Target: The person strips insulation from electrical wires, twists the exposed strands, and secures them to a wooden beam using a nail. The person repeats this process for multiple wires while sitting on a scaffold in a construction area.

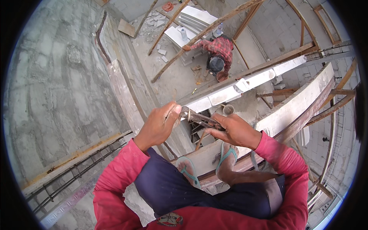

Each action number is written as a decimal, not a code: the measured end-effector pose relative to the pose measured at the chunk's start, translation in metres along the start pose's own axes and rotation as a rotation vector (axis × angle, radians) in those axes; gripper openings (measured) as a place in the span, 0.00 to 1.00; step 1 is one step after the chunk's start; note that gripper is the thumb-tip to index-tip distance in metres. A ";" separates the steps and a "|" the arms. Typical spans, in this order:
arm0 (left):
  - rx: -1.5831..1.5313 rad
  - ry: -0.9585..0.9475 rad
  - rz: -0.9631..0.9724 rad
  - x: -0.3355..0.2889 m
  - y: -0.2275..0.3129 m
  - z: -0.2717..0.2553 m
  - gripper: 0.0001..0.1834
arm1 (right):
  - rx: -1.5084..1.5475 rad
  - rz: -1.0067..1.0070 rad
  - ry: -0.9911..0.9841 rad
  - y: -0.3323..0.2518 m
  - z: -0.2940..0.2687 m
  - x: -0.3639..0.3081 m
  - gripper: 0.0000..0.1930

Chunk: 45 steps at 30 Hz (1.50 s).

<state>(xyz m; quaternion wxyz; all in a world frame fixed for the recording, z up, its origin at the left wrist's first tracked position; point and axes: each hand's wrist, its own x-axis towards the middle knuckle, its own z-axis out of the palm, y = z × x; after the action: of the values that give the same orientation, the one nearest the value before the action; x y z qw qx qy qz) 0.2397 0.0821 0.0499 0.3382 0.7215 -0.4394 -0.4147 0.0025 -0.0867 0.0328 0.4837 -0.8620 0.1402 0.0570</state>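
Observation:
My right hand (237,130) is closed round the handles of dark, worn pincers (199,117), which point left. Beside the head of the pincers, my left hand (159,124) has its thumb and fingers pressed together. What they pinch, if anything, is too small to make out. Both hands are raised in front of me, high above the floor below. My feet, in teal flip-flops (226,157), rest on a pale board (209,156).
Far below, a person in a checked shirt (220,50) bends beside stacked white slabs (195,19). A white beam (249,82) crosses ahead of me, with wooden poles (207,30) around it. Rebar (76,174) runs along the concrete slab (65,84) at left. A bucket (228,110) stands below.

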 end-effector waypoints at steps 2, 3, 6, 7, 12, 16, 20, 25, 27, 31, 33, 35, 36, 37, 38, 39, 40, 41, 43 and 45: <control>0.004 0.041 0.014 0.000 0.001 0.000 0.23 | -0.015 0.004 0.023 -0.001 0.000 0.000 0.19; 0.013 0.061 0.017 0.000 0.001 0.000 0.24 | -0.026 0.019 0.024 -0.003 0.000 0.000 0.19; -0.046 0.105 0.037 0.002 0.000 0.000 0.24 | 0.018 0.010 0.022 -0.009 -0.003 0.003 0.19; -0.046 0.099 0.040 0.002 -0.001 0.000 0.24 | 0.091 0.023 0.003 -0.011 -0.003 0.004 0.19; -0.115 0.046 0.033 0.000 -0.008 0.000 0.24 | 0.554 0.294 -0.246 -0.019 0.002 0.004 0.19; -0.122 0.048 0.019 -0.004 -0.012 0.003 0.21 | 0.629 0.264 -0.254 -0.011 0.009 0.004 0.17; -0.037 0.089 0.054 -0.008 -0.013 0.004 0.18 | 0.303 0.089 -0.140 0.001 0.022 0.004 0.13; 0.110 0.088 -0.084 -0.013 -0.014 0.004 0.19 | -0.156 -0.069 0.080 0.005 0.040 0.003 0.25; 0.117 0.076 -0.148 -0.012 -0.017 0.005 0.19 | -0.358 -0.040 0.083 0.008 0.040 0.002 0.34; 0.129 0.049 -0.095 -0.013 -0.022 0.007 0.22 | -0.499 -0.059 0.079 0.014 0.037 0.002 0.40; 0.120 0.022 -0.130 -0.014 -0.023 0.006 0.19 | -0.558 -0.116 0.126 0.016 0.034 0.004 0.42; 0.075 0.003 -0.150 -0.013 -0.021 0.006 0.19 | -0.575 -0.134 0.119 0.015 0.029 0.006 0.35; 0.063 0.036 -0.102 -0.010 -0.021 0.004 0.19 | -0.585 -0.148 0.142 0.013 0.026 0.008 0.36; 0.044 0.019 -0.090 -0.008 -0.019 0.001 0.19 | -0.599 -0.126 0.126 0.011 0.022 0.010 0.36; 0.020 0.027 -0.053 -0.006 -0.017 0.000 0.18 | -0.601 -0.139 0.157 0.009 0.017 0.013 0.37; 0.027 0.031 -0.022 -0.004 -0.015 -0.002 0.20 | -0.604 -0.160 0.186 0.006 0.013 0.014 0.36; 0.021 0.021 -0.029 -0.002 -0.014 -0.004 0.21 | -0.597 -0.159 0.195 0.004 0.008 0.016 0.35; 0.031 0.034 0.002 0.002 -0.014 -0.007 0.22 | -0.630 -0.139 0.182 0.002 0.005 0.017 0.35; 0.026 -0.010 -0.052 0.005 -0.014 -0.009 0.25 | -0.697 -0.135 0.191 0.002 -0.002 0.019 0.36; -0.047 -0.042 -0.092 0.012 -0.015 -0.010 0.26 | -0.734 -0.178 0.257 0.006 -0.006 0.019 0.37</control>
<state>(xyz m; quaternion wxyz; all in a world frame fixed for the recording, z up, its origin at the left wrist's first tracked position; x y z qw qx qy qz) 0.2569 0.0782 0.0375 0.3263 0.7240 -0.4030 -0.4549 0.0192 -0.0985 0.0270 0.1250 -0.9865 0.0949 -0.0472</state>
